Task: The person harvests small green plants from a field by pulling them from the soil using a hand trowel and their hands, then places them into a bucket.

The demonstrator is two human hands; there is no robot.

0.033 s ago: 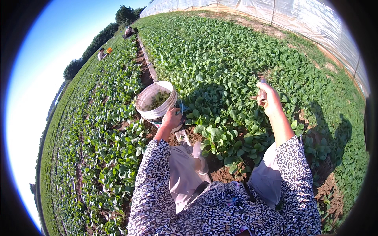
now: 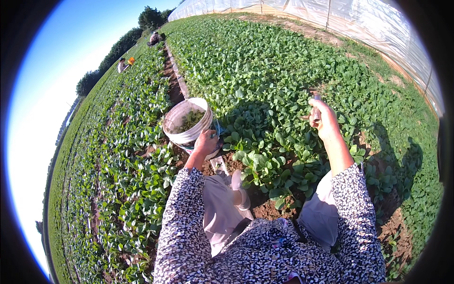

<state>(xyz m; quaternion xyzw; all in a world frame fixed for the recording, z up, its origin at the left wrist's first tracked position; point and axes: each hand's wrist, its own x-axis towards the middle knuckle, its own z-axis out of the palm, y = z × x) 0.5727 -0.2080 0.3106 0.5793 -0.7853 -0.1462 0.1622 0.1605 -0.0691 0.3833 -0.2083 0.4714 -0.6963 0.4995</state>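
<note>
A white bucket (image 2: 205, 124) stands tilted at the left, on the edge between two plant beds, with green plant matter (image 2: 190, 120) inside. My left hand (image 2: 206, 142) is closed at its right side, on what looks like the bluish bucket handle (image 2: 217, 127). Out to the right, my right hand (image 2: 323, 118) is raised over the leafy green plants (image 2: 265, 163). Its fingers are wrapped round a small tool with a short, dark, blunt end (image 2: 316, 96) poking out at the top; the rest of that tool is mostly hidden.
A narrow pale strip (image 2: 177, 71) and a soil furrow divide the beds. Beyond the right bed runs a plastic-covered greenhouse (image 2: 350, 23). Two other people (image 2: 122, 65) are low among the far plants, an orange container near one. My legs (image 2: 220, 208) straddle plants and bare soil.
</note>
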